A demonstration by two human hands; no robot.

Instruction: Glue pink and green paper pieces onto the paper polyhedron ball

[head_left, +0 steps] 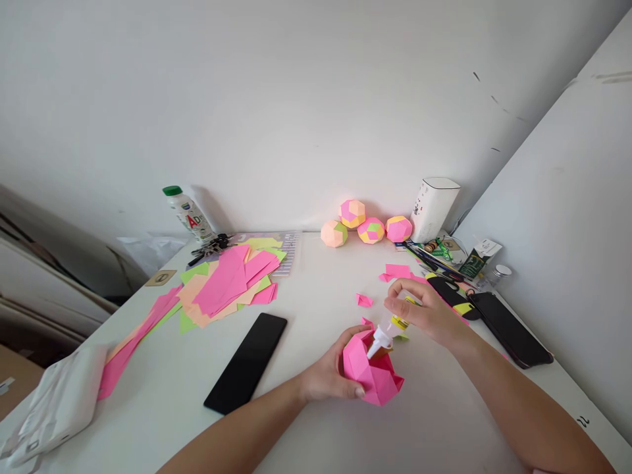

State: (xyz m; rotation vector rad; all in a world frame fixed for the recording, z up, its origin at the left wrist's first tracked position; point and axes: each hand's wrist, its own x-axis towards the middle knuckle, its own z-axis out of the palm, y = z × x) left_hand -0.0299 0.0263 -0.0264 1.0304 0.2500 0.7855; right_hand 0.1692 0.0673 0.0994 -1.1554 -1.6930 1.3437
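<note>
My left hand (332, 374) is wrapped round the left side of a pink folded-paper ball (378, 380), which has an opening at its upper right. In my right hand (424, 306) is a small clear glue bottle (388, 333) with a yellow label. Its white nozzle points down and left, at the edge of the ball's opening; whether it touches the paper I cannot tell. Small folded pink pieces (364, 300) lie on the table beyond the ball. A bit of green paper shows beneath the bottle.
Four finished paper balls (370, 230) stand by the wall. Coloured sheets (222, 283) are heaped at the left, near a black phone-like slab (247, 362) and a white bottle (190, 214). A white container (434, 209), scissors (449, 295) and a phone (511, 328) sit at the right.
</note>
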